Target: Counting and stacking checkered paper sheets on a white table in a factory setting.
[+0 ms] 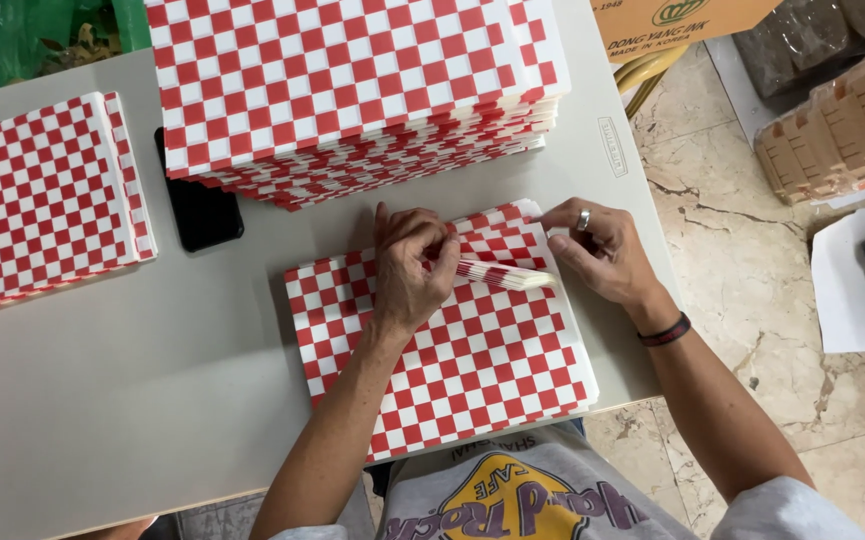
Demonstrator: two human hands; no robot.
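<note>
The left hand [407,275] is pinching up a thin, floppy bundle of corners from the checkered paper stack [472,370] lying at the table's near edge, while the right hand [597,250] is gripping its far corner, likely light and slippery

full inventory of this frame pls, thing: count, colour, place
small paper stack: 1, red-and-white check, table edge in front of the person, top corner sheets bent up
tall paper stack: 1, red-and-white check, back centre of table
side paper stack: 1, red-and-white check, table left
phone: 1, black, flat, partly under the tall stack
table: 1, pale grey
green bag: 1, top left behind table
cardboard box: 1, brown, top right
wrapped bundles: several, brownish, floor right
floor: beige marble tile
left hand: 1, pinching the bent-up sheets
right hand: 1, ring and dark wristband, fingertips at the stack's top right corner
</note>
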